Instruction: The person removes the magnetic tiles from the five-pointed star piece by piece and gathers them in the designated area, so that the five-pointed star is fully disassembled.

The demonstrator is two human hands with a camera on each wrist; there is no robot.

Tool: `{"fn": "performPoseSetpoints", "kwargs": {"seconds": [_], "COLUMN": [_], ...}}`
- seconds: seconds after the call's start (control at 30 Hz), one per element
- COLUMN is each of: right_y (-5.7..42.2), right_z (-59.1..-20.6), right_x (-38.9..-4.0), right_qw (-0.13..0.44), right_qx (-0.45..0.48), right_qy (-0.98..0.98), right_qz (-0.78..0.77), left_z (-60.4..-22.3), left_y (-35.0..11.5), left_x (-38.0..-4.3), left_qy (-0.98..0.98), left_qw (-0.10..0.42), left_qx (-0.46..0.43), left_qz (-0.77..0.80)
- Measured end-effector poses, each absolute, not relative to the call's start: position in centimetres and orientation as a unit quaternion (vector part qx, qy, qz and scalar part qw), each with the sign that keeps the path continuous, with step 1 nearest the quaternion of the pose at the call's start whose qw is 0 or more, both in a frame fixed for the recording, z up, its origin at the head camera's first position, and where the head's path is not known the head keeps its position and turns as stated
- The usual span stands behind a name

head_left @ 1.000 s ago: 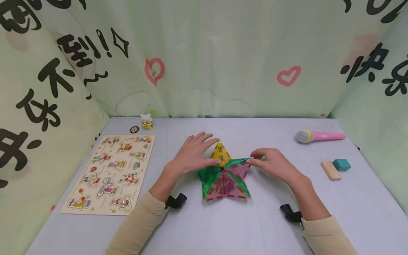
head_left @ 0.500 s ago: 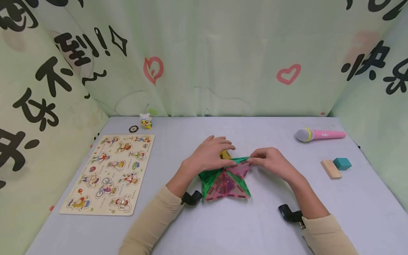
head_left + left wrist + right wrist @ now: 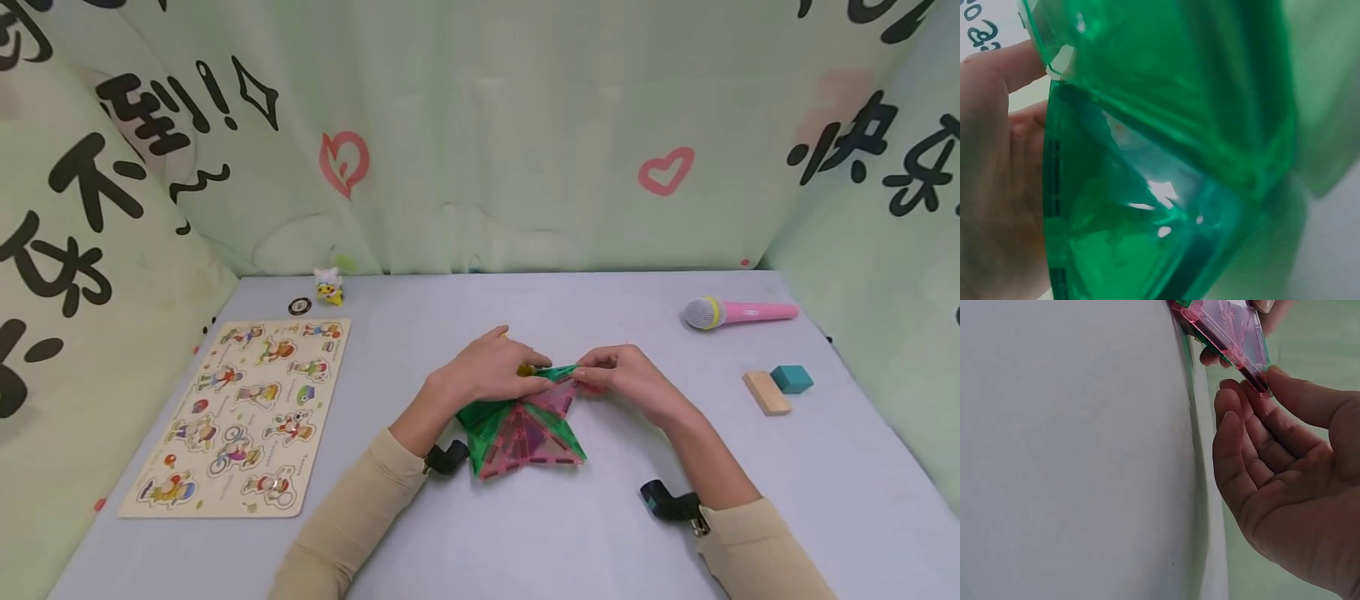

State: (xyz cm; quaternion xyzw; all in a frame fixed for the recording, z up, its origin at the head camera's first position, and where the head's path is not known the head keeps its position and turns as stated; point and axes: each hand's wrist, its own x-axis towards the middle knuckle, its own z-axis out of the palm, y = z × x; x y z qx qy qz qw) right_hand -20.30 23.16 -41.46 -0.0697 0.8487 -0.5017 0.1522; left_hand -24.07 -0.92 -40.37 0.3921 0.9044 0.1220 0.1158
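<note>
A star-shaped build of translucent magnetic tiles (image 3: 528, 437), green and pink, rests on the table in front of me. My left hand (image 3: 483, 367) lies over its far side and grips it, thumb toward the middle; a bit of yellow tile (image 3: 527, 369) shows under the fingers. Large green tiles (image 3: 1147, 156) fill the left wrist view, hiding part of that hand. Thumb and fingertips of my right hand (image 3: 630, 379) pinch the tip of the right point, where a pink tile (image 3: 1229, 331) shows in the right wrist view.
To the left lies a picture puzzle board (image 3: 240, 417), with a small figurine (image 3: 328, 286) and a black disc (image 3: 300, 307) behind it. A pink toy microphone (image 3: 742, 312) is at the back right. Nearer are a wooden block (image 3: 767, 393) and a teal block (image 3: 792, 379).
My left hand has moved right over the yellow point, covering most of it, and now grips the build. The right hand keeps its pinch. The star has turned slightly.
</note>
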Motion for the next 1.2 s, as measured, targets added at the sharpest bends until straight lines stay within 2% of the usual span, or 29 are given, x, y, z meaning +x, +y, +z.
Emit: {"fn": "performPoseSetpoints", "kwargs": {"seconds": [0.6,0.83,1.2], "right_y": [23.15,23.08,23.44], "right_z": [-42.06,-42.11,-42.13], "right_x": [-20.34,-20.4,-20.48], "right_qw": [0.146,0.145,0.157], "right_qx": [-0.065,-0.068,-0.07], "right_qy": [0.838,0.836,0.819], "right_qz": [-0.522,-0.524,-0.547], "left_z": [-41.04,-41.01,-40.99], "left_y": [-0.74,-0.86,-0.8], "left_x": [-24.78,-24.79,-24.79], "left_qy": [0.893,0.889,0.886], "left_qw": [0.109,0.127,0.126], "left_qx": [0.416,0.41,0.412], "left_qz": [0.137,0.162,0.169]}}
